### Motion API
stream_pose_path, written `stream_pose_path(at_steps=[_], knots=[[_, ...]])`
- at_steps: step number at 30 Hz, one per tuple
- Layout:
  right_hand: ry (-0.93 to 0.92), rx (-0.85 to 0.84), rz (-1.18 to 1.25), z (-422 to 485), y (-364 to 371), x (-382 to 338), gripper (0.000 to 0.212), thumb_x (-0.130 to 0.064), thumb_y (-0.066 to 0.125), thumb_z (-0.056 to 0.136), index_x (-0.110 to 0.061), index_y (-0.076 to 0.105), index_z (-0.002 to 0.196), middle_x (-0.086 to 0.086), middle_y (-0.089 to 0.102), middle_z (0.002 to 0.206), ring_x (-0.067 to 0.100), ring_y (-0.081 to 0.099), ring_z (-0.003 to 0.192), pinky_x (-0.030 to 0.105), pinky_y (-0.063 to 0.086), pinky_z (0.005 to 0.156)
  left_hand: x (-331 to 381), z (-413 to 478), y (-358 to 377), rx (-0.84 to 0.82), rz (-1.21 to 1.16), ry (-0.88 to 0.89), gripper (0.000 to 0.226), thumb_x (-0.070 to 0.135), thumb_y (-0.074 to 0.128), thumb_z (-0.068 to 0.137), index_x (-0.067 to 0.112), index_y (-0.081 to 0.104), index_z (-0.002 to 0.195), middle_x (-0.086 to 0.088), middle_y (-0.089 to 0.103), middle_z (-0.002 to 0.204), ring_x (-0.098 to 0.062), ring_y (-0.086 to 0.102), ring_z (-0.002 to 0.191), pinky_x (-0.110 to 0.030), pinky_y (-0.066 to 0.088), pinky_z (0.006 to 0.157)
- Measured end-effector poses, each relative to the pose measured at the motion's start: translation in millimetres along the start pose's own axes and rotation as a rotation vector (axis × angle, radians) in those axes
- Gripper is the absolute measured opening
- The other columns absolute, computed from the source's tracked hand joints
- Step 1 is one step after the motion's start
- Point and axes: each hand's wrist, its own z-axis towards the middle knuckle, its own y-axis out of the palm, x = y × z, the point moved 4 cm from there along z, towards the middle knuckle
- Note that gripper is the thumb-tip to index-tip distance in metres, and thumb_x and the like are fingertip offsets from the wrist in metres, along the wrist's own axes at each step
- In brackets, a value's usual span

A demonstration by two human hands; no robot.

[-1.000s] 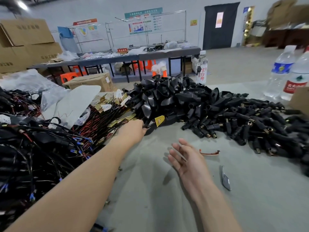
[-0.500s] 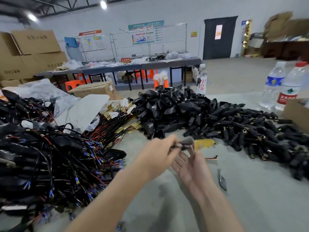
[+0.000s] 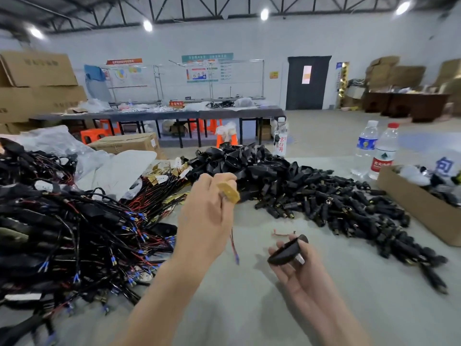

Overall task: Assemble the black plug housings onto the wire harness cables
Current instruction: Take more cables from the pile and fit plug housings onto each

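Observation:
My left hand (image 3: 205,216) is raised over the grey table and pinches a wire harness cable with a yellow tag (image 3: 228,192); its red wire with a blue tip (image 3: 235,248) hangs down below the hand. My right hand (image 3: 299,270) lies palm up lower right and holds a black plug housing (image 3: 287,250) at its fingertips. A large heap of black plug housings (image 3: 287,181) stretches behind both hands. A tangle of black and red harness cables (image 3: 74,233) fills the left of the table.
Two water bottles (image 3: 376,151) stand at the back right beside an open cardboard box (image 3: 419,206). A third bottle (image 3: 280,138) stands behind the heap. Clear plastic bags (image 3: 52,143) and cartons (image 3: 124,143) lie at the back left. A small wire scrap (image 3: 283,233) lies on the table.
My left hand pulled a tagged cable from the pile and lifted it. My right hand took a black housing and moved right and down. The camera tilted up.

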Motion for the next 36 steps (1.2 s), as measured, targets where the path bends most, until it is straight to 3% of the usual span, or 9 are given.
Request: stream_pose_path(at_steps=[3, 6, 9, 12, 17, 22, 30, 36], knots=[[0.017, -0.006, 0.024, -7.2, -11.0, 1.2, 0.019, -0.024, 0.056, 0.095, -0.011, 0.068, 0.101, 0.014, 0.075, 0.091, 0.033, 0.075, 0.083, 0.041, 0.060, 0.057, -11.4, -20.8, -11.3, 0.185, -0.103, -0.177, 0.036, 0.060, 0.016, 0.101, 0.050, 0.051, 0.103, 0.026, 0.054, 0.080, 0.001, 0.053, 0.074, -0.021, 0.040, 0.065], [0.039, -0.026, 0.027, -8.5, -12.0, 2.1, 0.020, -0.023, 0.057, 0.094, -0.007, 0.068, 0.096, 0.016, 0.075, 0.089, 0.034, 0.075, 0.084, 0.042, 0.060, 0.057, -31.1, -48.3, -1.3, 0.317, -0.580, -0.471, 0.038, 0.051, 0.031, 0.104, 0.035, 0.062, 0.089, 0.013, 0.048, 0.059, -0.009, 0.042, 0.052, -0.023, 0.036, 0.047], [0.041, -0.044, 0.010, -6.0, -11.1, 2.1, 0.018, -0.020, 0.060, 0.085, -0.007, 0.067, 0.096, 0.015, 0.075, 0.094, 0.034, 0.075, 0.086, 0.041, 0.060, 0.059, -52.7, -81.5, 29.0, 0.278, -0.917, -0.817, 0.036, 0.035, 0.040, 0.105, 0.013, 0.063, 0.090, 0.000, 0.055, 0.065, -0.013, 0.048, 0.055, -0.022, 0.041, 0.046], [0.033, -0.062, -0.002, -2.9, -9.5, -1.1, 0.024, -0.020, 0.063, 0.077, -0.006, 0.067, 0.096, 0.016, 0.074, 0.095, 0.033, 0.074, 0.088, 0.041, 0.061, 0.063, -62.2, -100.1, 53.7, 0.203, -1.107, -1.018, 0.025, 0.023, 0.046, 0.103, 0.007, 0.063, 0.093, -0.003, 0.058, 0.072, -0.010, 0.051, 0.055, -0.020, 0.046, 0.048], [0.016, -0.095, 0.070, 3.2, -10.6, -6.5, 0.027, -0.017, 0.061, 0.075, -0.014, 0.066, 0.102, 0.017, 0.070, 0.102, 0.031, 0.071, 0.084, 0.040, 0.061, 0.066, -72.1, -103.7, 64.2, 0.179, -1.109, -1.036, 0.021, 0.018, 0.048, 0.103, 0.005, 0.063, 0.095, -0.003, 0.060, 0.071, -0.011, 0.052, 0.059, -0.018, 0.050, 0.051], [0.020, -0.124, 0.083, 3.5, -11.4, -7.9, 0.028, -0.017, 0.056, 0.079, -0.019, 0.067, 0.104, 0.016, 0.071, 0.112, 0.034, 0.070, 0.097, 0.041, 0.060, 0.068, -83.9, -102.2, 65.9, 0.258, -1.027, -1.035, 0.022, 0.017, 0.046, 0.104, 0.007, 0.062, 0.092, -0.005, 0.057, 0.073, -0.012, 0.051, 0.059, -0.016, 0.050, 0.049], [0.000, -0.118, -0.047, 0.3, -8.8, -9.0, 0.032, -0.020, 0.059, 0.070, -0.022, 0.066, 0.101, 0.010, 0.072, 0.111, 0.029, 0.067, 0.097, 0.038, 0.060, 0.068, -99.0, -107.2, 63.0, 0.308, -0.911, -0.955, 0.021, 0.022, 0.049, 0.103, 0.009, 0.064, 0.093, 0.003, 0.063, 0.067, -0.004, 0.057, 0.055, -0.017, 0.052, 0.053], [-0.009, -0.142, -0.047, -2.6, -8.0, -10.3, 0.037, -0.020, 0.057, 0.073, -0.020, 0.065, 0.109, 0.010, 0.072, 0.112, 0.022, 0.072, 0.078, 0.035, 0.059, 0.063, -98.1, -108.1, 64.4, 0.309, -0.840, -0.933, 0.022, 0.023, 0.051, 0.103, 0.010, 0.064, 0.091, 0.000, 0.063, 0.069, -0.007, 0.057, 0.056, -0.018, 0.052, 0.053]])
